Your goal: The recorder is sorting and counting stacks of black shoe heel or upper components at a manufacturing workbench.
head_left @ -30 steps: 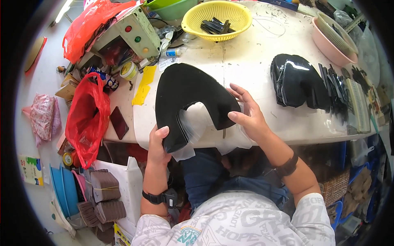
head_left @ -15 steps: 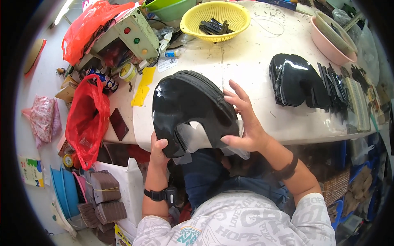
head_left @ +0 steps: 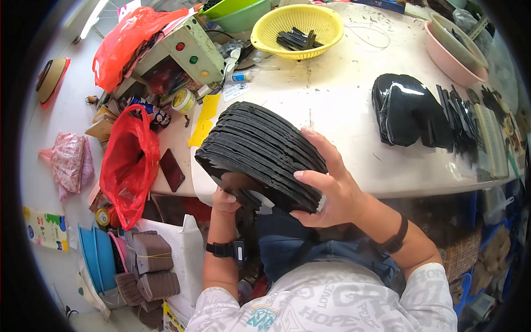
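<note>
- At six o'clock of the stack, the person's lap in blue jeans (head_left: 287, 240) and a white printed T-shirt (head_left: 332, 288).
- At seven, the left hand (head_left: 225, 201) grips the stack's lower corner, thumb showing, other fingers mostly hidden beneath.
- In both hands, tilted over the near edge of the white worktable (head_left: 354, 160): a thick stack of black, arch-shaped sheets (head_left: 260, 141), layered edges upward.
- At four, the right hand (head_left: 334, 191) curves widely round the stack's right end, fingers spread, holding it.
- At ten, torn yellow paper (head_left: 204, 123); at nine, a dark flat rectangular device (head_left: 172, 170), then a crumpled red plastic bag (head_left: 124, 174).
- Between two and three, a second glossy black arch-shaped pile (head_left: 406, 110), thin black strips (head_left: 458, 119) beside it.
- Past twelve, a round yellow plastic colander (head_left: 265, 34) containing black pieces (head_left: 298, 40).
</note>
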The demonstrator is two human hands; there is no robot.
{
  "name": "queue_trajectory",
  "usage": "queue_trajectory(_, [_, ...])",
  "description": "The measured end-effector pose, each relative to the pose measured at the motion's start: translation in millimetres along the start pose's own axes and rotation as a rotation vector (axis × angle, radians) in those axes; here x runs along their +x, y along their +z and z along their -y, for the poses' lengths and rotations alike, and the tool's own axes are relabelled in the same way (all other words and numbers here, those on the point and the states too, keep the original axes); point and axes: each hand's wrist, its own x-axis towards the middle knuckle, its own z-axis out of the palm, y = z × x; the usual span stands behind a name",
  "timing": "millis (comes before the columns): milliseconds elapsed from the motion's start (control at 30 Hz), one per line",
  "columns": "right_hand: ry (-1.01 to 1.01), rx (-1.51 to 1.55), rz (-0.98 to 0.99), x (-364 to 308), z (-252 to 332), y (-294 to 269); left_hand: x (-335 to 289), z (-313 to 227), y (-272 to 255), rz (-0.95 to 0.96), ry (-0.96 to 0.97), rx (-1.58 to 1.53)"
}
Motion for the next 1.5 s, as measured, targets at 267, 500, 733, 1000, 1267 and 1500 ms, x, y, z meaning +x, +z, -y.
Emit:
queue_trajectory(267, [-0.005, -0.015, 0.014, 2, 3, 1, -2, -2, -17, -0.03, 0.049, -0.035])
queue_trajectory(500, [0.005, -0.043, 0.089, 5, 3, -3, -3, -7, 9, -0.073, 0.041, 0.005])
queue_trajectory(733, [0.057, 0.014, 0.074, -13, -14, -11, 0, -11, 25, -0.055, 0.057, 0.17])
queue_trajectory(1000, [0.987, 0.822, -0.076, -11, -35, -18, 1, -14, 96, -0.241, 0.079, 0.378])
queue_trajectory(1267, [1.106, 1.216, -0.045, -55, -79, -45, 1, 0, 119, -0.386, 0.2, 0.901])
queue_trajectory(1500, [0.927, 1.516, -0.309, -82, -100, -53, -2, -8, 143, -0.112, 0.154, 0.428])
